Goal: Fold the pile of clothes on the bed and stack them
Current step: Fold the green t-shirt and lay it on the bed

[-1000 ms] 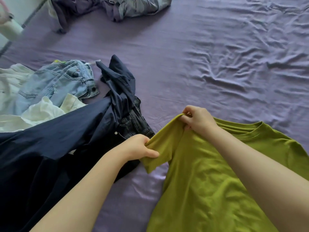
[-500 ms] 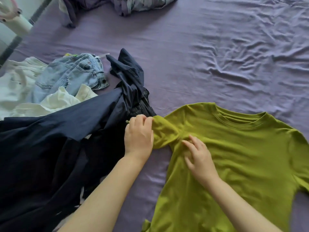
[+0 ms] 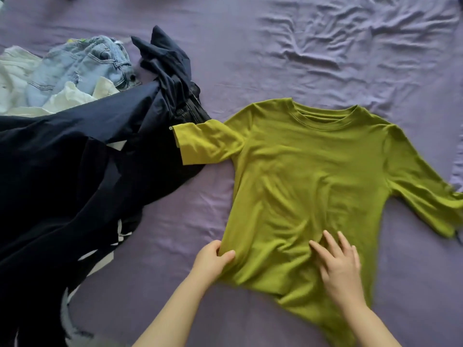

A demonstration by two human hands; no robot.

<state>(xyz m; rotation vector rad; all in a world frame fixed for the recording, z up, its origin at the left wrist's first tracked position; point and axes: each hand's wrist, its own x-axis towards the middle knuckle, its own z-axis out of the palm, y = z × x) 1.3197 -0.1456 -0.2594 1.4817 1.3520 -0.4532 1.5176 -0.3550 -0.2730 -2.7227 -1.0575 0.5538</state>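
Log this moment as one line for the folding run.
stage: flattening green t-shirt on bed | left hand: pinches side edge | right hand: flat on shirt | unfolded pile: left

To my left the dark navy garment [image 3: 62, 171] is sprawling across the purple bedsheet [image 3: 313, 46], with light-blue jeans [image 3: 82, 63] and white clothes [image 3: 15, 78] piling behind it. The green T-shirt [image 3: 313, 176] is filling the middle, one sleeve overlapping the navy heap. Bare sheet is lying open beyond the collar and between shirt and heap
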